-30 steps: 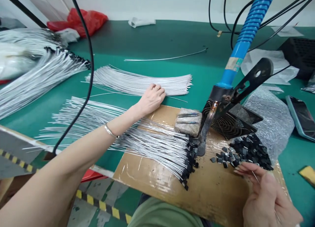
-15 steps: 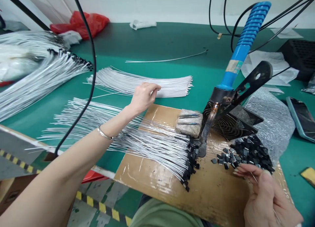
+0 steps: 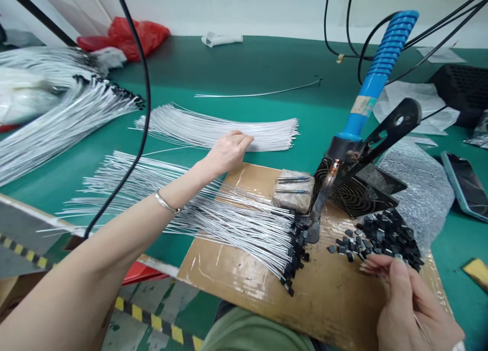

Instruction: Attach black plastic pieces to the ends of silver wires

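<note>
My left hand (image 3: 231,150) is closed in a pinch at the near edge of a bundle of white wires (image 3: 274,135). A single white wire (image 3: 168,150) trails leftward from under this hand; the pinched part is hidden behind the fingers. At the lower right, my right hand (image 3: 415,302) is closed around a thin silvery wire that looks like solder (image 3: 421,328). Its fingertips are beside a heap of small black pieces (image 3: 392,239). Between the hands, white wires with black ends (image 3: 244,229) lie fanned across a brown board (image 3: 324,300).
A blue-handled soldering iron (image 3: 366,102) stands tilted in its holder, tip downward by a stained sponge block (image 3: 293,201). A black cable (image 3: 143,76) hangs across the left. Finished-looking wire bundles (image 3: 68,117), a phone (image 3: 467,183) and bubble wrap (image 3: 419,183) lie around.
My left hand has shifted slightly right, and the trailing white wire has moved right with it. My right hand has turned a little and stays beside the black pieces.
</note>
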### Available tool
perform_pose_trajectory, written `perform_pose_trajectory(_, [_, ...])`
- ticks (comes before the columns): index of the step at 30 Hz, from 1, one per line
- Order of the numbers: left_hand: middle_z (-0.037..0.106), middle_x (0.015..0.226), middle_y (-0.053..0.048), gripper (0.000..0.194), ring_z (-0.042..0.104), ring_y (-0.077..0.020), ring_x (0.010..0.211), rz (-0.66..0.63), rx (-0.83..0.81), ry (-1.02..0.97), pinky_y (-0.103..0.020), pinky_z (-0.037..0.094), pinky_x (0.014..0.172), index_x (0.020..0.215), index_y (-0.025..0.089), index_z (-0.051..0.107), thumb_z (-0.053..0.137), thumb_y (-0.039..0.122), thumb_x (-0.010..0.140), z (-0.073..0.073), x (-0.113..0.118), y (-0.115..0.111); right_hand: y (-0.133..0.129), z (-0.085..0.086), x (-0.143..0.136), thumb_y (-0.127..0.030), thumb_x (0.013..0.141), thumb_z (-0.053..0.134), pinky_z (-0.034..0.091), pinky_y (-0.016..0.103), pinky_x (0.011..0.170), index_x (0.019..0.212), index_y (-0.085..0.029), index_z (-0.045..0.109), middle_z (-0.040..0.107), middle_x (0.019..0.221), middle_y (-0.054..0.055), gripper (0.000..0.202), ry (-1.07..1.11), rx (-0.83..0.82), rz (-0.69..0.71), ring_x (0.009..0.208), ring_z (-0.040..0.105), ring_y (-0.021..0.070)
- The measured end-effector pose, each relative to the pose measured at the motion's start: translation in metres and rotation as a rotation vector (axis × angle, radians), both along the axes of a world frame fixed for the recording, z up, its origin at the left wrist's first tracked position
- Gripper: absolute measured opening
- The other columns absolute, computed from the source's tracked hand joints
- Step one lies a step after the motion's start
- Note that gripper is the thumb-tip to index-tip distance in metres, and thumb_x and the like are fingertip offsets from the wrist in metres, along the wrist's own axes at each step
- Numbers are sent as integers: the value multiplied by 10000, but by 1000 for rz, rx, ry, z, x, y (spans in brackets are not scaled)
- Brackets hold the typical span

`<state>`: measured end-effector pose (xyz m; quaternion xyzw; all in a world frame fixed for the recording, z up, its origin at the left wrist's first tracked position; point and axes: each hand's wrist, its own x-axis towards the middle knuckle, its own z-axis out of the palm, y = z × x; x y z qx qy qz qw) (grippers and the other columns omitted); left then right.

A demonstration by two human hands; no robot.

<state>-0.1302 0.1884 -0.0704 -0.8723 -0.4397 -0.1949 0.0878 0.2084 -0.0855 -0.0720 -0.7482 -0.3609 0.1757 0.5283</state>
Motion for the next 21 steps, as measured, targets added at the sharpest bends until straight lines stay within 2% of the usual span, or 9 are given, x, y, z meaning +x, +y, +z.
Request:
perform_pose_trajectory(2, [781, 895, -155, 300, 743, -320, 931, -13, -21, -3, -509, 571, 957, 992, 145, 730, 495, 25, 849, -1, 1, 1, 1, 3, -2, -630, 938, 666, 511, 321, 888, 875, -177, 777, 756, 855, 48, 471, 35, -50, -75, 813, 664, 196])
perform_pose_trajectory(5, [786, 872, -156, 257, 749, -320, 898, 9, -39, -45, -494, 576, 925, 966, 148, 734, 494, 80, 900, 0, 3, 0, 2, 6, -1, -695, 894, 668, 502, 326, 881, 866, -175, 778, 764, 842, 53, 531, 49, -91, -80, 820, 672, 210])
perform_pose_trajectory(10, [829, 1012, -111, 219, 764, -272, 946, 106, -42, -216, -394, 578, 886, 1002, 188, 738, 520, 192, 980, 8, 9, -5, 2, 6, -1, -679, 893, 684, 503, 326, 850, 846, -181, 780, 764, 815, 49, 509, 25, -67, -90, 795, 672, 212])
perform_pose_trajectory(13, [843, 974, -69, 195, 772, -237, 923, 155, -52, -320, -338, 570, 870, 951, 201, 747, 558, 225, 989, 13, 11, -7, 2, 6, -1, -656, 906, 685, 498, 320, 860, 862, -181, 784, 763, 821, 43, 487, 36, -64, -95, 805, 670, 207])
perform_pose_trajectory(21, [819, 864, -65, 152, 756, -218, 828, 178, -85, -488, -348, 562, 834, 851, 191, 721, 608, 240, 942, 16, 18, -7, 1, 4, -1, -660, 903, 684, 509, 337, 841, 841, -178, 782, 761, 800, 50, 496, 17, -47, -91, 774, 666, 215])
